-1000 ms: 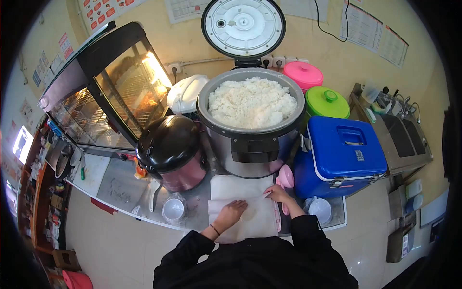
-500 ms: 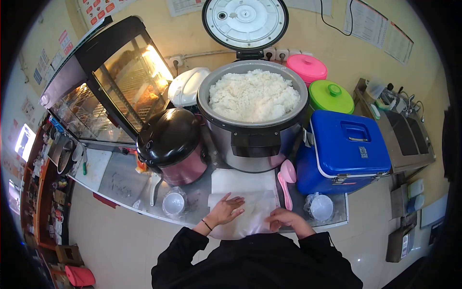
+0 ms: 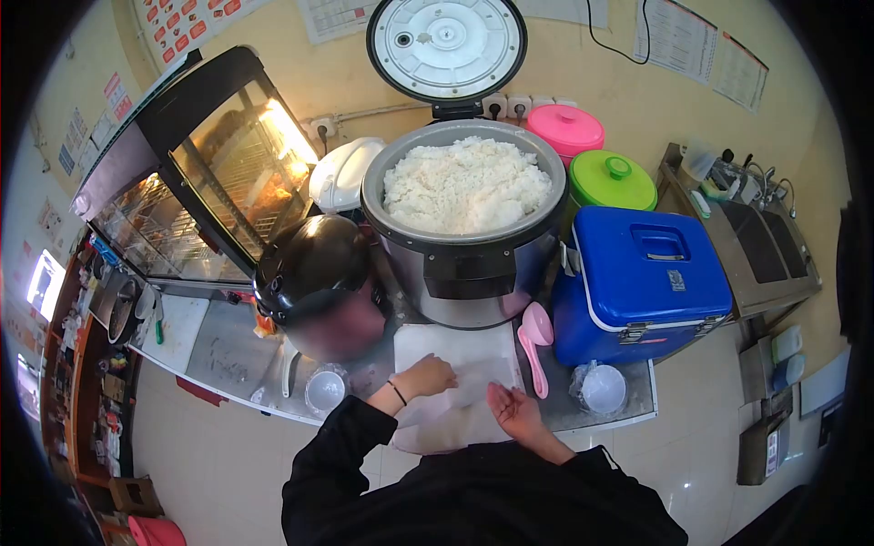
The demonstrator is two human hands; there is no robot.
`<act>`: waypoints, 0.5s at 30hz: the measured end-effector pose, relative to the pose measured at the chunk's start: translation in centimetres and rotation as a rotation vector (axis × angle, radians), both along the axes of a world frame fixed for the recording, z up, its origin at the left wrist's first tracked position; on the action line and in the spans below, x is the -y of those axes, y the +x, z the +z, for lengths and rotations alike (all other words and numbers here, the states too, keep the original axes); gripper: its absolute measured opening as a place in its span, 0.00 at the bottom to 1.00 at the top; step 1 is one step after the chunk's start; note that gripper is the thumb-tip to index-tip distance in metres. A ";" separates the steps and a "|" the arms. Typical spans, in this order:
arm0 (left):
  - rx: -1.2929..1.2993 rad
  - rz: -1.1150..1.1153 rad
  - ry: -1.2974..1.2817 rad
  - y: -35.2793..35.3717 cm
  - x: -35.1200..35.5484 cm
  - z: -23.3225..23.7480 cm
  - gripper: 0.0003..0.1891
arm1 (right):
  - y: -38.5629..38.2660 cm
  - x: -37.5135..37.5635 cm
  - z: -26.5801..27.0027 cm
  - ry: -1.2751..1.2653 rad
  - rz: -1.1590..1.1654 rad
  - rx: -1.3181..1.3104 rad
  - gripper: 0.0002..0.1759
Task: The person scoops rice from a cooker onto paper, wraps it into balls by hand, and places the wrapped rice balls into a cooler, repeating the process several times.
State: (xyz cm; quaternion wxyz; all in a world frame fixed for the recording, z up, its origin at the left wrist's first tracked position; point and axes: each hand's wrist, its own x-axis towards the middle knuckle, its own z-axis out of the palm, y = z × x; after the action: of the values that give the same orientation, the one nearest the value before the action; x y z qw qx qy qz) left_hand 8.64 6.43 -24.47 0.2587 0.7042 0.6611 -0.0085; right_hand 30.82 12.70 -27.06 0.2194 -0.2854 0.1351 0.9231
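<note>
A stack of white paper sheets lies on the metal counter in front of the large rice cooker. A thin translucent sheet of paper shows between my hands over the stack. My left hand is closed at the left edge of that sheet, fingers curled toward the middle. At the right side, my right hand has its palm turned up and inward, fingers loosely bent and apart from the thumb. Just right of the paper rests a pink rice ladle.
White rice heaps in the cooker under its raised lid. A smaller dark-lidded cooker and lit display cabinet stand left. A blue cooler box stands right. Plastic-wrapped white bowls sit near the counter's front edge.
My left hand has gone from spread flat on the paper to curled. My right hand has turned palm up and shifted slightly left. The translucent sheet has moved up off the near part.
</note>
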 end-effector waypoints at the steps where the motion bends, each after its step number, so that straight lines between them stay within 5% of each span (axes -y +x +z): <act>1: 0.078 0.056 -0.007 -0.3 -0.3 0.6 0.16 | 0.2 0.4 -0.9 0.303 0.118 -0.119 0.16; 3: 0.176 0.093 0.014 -1.0 -0.9 1.2 0.15 | 0.4 1.1 -3.3 0.910 0.348 -0.355 0.18; 6: 0.248 0.065 0.082 -1.8 -1.4 0.6 0.14 | -1.5 1.7 2.1 2.854 0.407 0.318 0.20; 9: 0.333 0.109 0.138 -2.7 -2.0 -0.9 0.12 | -3.4 0.0 0.5 3.050 0.504 0.655 0.23; 14: 0.533 0.414 0.119 -2.0 -1.3 0.3 0.23 | -2.9 -0.2 -2.3 3.143 0.542 0.645 0.25; 15: 0.519 0.439 0.291 -2.1 -0.8 0.4 0.27 | -2.9 -0.1 -2.3 3.152 0.573 0.656 0.25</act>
State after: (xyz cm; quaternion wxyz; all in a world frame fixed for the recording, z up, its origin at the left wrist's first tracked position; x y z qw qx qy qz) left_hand 6.58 7.21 -24.06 0.3106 0.5537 0.7032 0.3200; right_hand 27.94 12.82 -29.33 -0.1261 -0.0210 0.9904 -0.0520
